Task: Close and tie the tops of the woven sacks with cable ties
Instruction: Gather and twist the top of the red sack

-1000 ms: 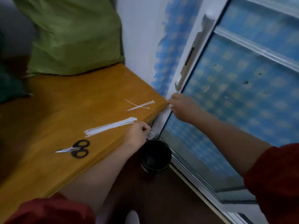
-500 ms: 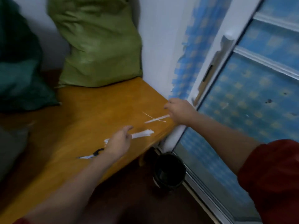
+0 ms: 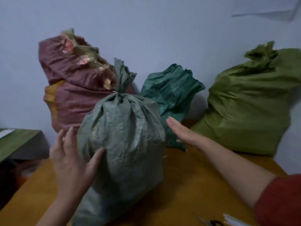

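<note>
On the worktop [image 3: 195,185]: olive sack [image 3: 247,108] right, red sack [image 3: 73,95] back left, grey sack [image 3: 123,144] in front, upright, neck cinched, teal sack [image 3: 171,95] just behind, top loose. The left hand [image 3: 71,160], fingers spread, presses the grey sack's left side. The right hand [image 3: 184,132], flat and empty, is nearer the teal sack.

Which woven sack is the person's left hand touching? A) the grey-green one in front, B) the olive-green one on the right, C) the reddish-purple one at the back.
A: the left hand lies against the side of the grey-green woven sack, its thumb laid across the cloth.
</note>
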